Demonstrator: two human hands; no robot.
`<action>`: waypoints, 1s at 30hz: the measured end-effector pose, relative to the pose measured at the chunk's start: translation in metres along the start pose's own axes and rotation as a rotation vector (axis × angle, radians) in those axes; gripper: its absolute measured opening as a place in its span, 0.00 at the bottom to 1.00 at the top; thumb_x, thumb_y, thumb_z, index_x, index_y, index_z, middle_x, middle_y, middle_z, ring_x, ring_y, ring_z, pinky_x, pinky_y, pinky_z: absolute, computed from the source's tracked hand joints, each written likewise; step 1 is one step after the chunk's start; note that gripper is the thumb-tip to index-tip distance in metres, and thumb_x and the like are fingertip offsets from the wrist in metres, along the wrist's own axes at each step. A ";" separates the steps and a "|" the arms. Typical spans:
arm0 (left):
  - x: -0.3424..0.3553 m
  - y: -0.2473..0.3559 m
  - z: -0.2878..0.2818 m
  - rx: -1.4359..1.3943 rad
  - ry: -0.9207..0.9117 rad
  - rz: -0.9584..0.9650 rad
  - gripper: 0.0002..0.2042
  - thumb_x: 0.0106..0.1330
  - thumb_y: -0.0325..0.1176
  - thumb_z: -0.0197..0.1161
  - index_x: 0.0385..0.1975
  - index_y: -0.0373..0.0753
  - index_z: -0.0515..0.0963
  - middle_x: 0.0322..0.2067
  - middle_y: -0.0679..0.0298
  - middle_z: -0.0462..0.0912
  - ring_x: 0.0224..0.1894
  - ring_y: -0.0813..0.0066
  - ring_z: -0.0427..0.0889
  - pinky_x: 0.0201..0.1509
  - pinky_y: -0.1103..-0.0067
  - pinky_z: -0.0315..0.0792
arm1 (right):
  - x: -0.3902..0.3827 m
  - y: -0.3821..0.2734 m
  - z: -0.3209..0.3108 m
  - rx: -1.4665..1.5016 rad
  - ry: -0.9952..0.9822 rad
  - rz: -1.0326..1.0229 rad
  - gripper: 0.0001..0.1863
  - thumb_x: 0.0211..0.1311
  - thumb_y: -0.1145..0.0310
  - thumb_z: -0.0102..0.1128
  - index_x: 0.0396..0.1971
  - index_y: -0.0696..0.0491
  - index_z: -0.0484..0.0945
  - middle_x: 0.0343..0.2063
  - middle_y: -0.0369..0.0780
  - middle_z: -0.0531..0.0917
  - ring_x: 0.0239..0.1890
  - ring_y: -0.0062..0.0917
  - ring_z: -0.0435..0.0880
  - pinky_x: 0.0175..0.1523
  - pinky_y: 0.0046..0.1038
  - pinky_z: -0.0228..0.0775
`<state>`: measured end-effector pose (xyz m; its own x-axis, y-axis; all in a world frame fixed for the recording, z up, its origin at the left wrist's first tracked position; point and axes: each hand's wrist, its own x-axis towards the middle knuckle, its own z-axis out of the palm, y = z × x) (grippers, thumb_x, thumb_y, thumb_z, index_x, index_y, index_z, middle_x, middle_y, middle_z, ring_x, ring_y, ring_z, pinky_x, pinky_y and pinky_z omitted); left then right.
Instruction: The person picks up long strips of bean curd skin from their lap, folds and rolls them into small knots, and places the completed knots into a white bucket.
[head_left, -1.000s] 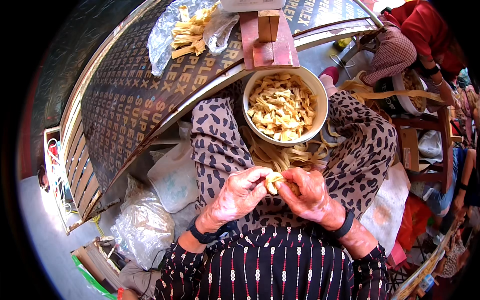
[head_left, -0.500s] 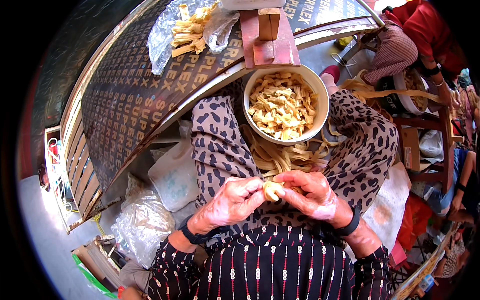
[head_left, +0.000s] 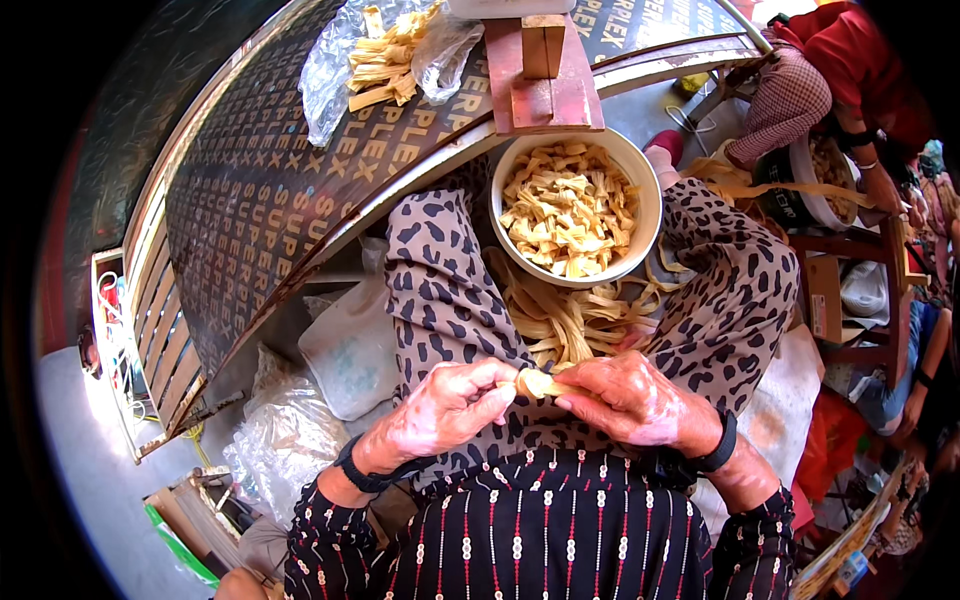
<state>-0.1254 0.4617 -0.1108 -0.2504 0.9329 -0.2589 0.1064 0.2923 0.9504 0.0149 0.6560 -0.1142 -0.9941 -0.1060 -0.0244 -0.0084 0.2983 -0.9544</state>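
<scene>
A knotted pale tan strip is stretched between my two hands over my lap. My left hand pinches one end of it with thumb and forefinger; my right hand grips the other end, fingers curled. Long loose strips lie between my legs, just beyond my fingers. A round white bucket full of short knotted pieces stands between my knees.
A board table on the left holds an open plastic bag of strips and a red wooden block. Plastic bags lie at lower left. A person in red works beside another bucket at upper right, near a wooden chair.
My hands have drawn apart, the left leftward and the right slightly outward, so the knot now sits on a stretched strip. The bucket looks unchanged.
</scene>
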 end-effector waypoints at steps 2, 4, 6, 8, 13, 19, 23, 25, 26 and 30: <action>0.007 0.005 0.002 -0.118 -0.043 -0.163 0.07 0.65 0.29 0.50 0.34 0.32 0.74 0.19 0.65 0.75 0.21 0.81 0.77 0.25 0.82 0.70 | 0.001 0.004 0.001 -0.027 0.028 -0.024 0.09 0.59 0.71 0.55 0.35 0.61 0.73 0.21 0.47 0.76 0.24 0.43 0.76 0.28 0.37 0.65; 0.007 0.007 0.002 -0.091 -0.067 -0.207 0.08 0.64 0.28 0.50 0.35 0.32 0.74 0.19 0.67 0.74 0.21 0.82 0.76 0.25 0.81 0.69 | 0.000 0.002 0.002 -0.065 0.059 -0.058 0.09 0.59 0.72 0.55 0.35 0.61 0.73 0.21 0.47 0.75 0.24 0.43 0.75 0.27 0.37 0.65; 0.007 0.003 0.006 0.048 0.001 -0.074 0.08 0.63 0.28 0.51 0.35 0.32 0.76 0.19 0.66 0.75 0.19 0.81 0.76 0.23 0.82 0.68 | -0.001 0.001 0.000 -0.117 0.018 -0.054 0.08 0.58 0.73 0.56 0.34 0.61 0.73 0.20 0.47 0.75 0.23 0.43 0.76 0.27 0.36 0.66; 0.005 -0.003 0.012 0.099 0.072 0.220 0.08 0.58 0.24 0.52 0.34 0.32 0.76 0.17 0.62 0.74 0.17 0.74 0.74 0.23 0.79 0.67 | -0.004 0.002 -0.004 -0.076 0.014 -0.081 0.07 0.58 0.73 0.56 0.33 0.61 0.74 0.20 0.46 0.76 0.23 0.42 0.76 0.27 0.36 0.66; -0.013 -0.001 0.005 0.145 0.097 0.237 0.06 0.53 0.21 0.54 0.30 0.31 0.74 0.17 0.59 0.74 0.17 0.69 0.76 0.22 0.78 0.67 | -0.012 0.001 0.000 0.026 -0.006 -0.091 0.07 0.59 0.72 0.55 0.33 0.61 0.75 0.20 0.47 0.77 0.23 0.41 0.77 0.27 0.35 0.67; -0.014 0.002 -0.008 -0.087 -0.025 -0.057 0.11 0.54 0.27 0.60 0.37 0.30 0.75 0.22 0.61 0.77 0.25 0.73 0.78 0.30 0.79 0.71 | -0.003 0.001 -0.006 0.116 -0.046 -0.008 0.08 0.61 0.71 0.54 0.33 0.61 0.76 0.20 0.47 0.77 0.23 0.41 0.77 0.28 0.35 0.67; 0.008 0.014 -0.006 0.149 -0.058 0.066 0.22 0.51 0.29 0.67 0.47 0.31 0.73 0.36 0.56 0.79 0.39 0.68 0.79 0.44 0.75 0.74 | -0.002 0.005 -0.005 0.106 -0.024 0.016 0.09 0.62 0.70 0.54 0.33 0.61 0.76 0.21 0.47 0.77 0.24 0.41 0.78 0.29 0.35 0.67; 0.016 0.008 -0.002 0.223 -0.101 0.219 0.22 0.53 0.31 0.66 0.48 0.31 0.71 0.35 0.54 0.78 0.37 0.61 0.79 0.41 0.73 0.73 | -0.001 0.005 -0.004 0.101 -0.014 0.000 0.09 0.62 0.69 0.54 0.33 0.61 0.76 0.21 0.48 0.77 0.24 0.42 0.78 0.29 0.35 0.68; 0.019 0.004 0.000 0.239 -0.141 0.307 0.21 0.56 0.33 0.65 0.48 0.31 0.70 0.33 0.53 0.77 0.35 0.57 0.78 0.38 0.72 0.72 | -0.001 0.004 -0.004 0.100 -0.005 -0.009 0.09 0.62 0.69 0.54 0.33 0.61 0.76 0.22 0.48 0.78 0.25 0.42 0.78 0.29 0.35 0.68; 0.022 0.014 0.003 0.238 -0.262 0.280 0.07 0.62 0.25 0.55 0.37 0.29 0.72 0.29 0.56 0.75 0.31 0.59 0.76 0.33 0.71 0.70 | -0.003 0.001 -0.014 0.109 -0.107 0.081 0.10 0.63 0.68 0.53 0.31 0.61 0.75 0.21 0.48 0.77 0.26 0.43 0.78 0.30 0.35 0.68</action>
<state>-0.1266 0.4875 -0.1034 0.0689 0.9957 -0.0616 0.3617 0.0326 0.9317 0.0164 0.6695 -0.1110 -0.9737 -0.1882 -0.1281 0.0884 0.2062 -0.9745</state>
